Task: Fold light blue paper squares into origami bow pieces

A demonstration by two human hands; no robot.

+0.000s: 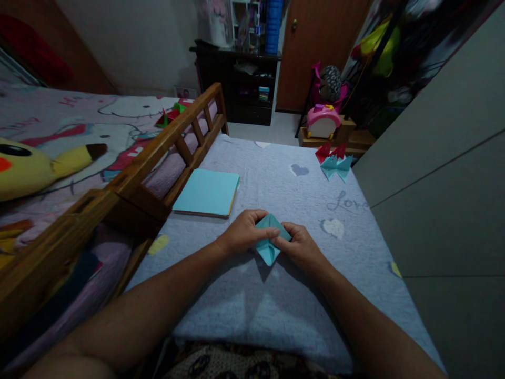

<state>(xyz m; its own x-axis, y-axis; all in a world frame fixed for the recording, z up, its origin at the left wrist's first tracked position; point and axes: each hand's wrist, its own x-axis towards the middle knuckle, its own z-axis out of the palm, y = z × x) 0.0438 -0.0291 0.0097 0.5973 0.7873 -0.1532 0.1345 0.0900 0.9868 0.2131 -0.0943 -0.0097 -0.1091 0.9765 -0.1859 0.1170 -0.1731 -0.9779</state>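
A folded piece of teal origami paper (269,245) lies on the grey heart-print blanket (276,295) in front of me. My left hand (243,231) pinches its left side, fingers curled over the top edge. My right hand (298,243) pinches its right side, thumb pressed on the fold. The paper's lower point sticks out below both hands. A stack of square paper sheets (207,192), light blue on top, rests on the blanket to the left, beyond my left hand.
Finished folded pieces, red (330,151) and teal (336,167), sit at the blanket's far right corner. A wooden bed rail (165,152) runs along the left, with a yellow plush toy (35,166) behind it. A grey wardrobe wall (445,173) stands right. A dark cabinet (240,79) and door stand at the back.
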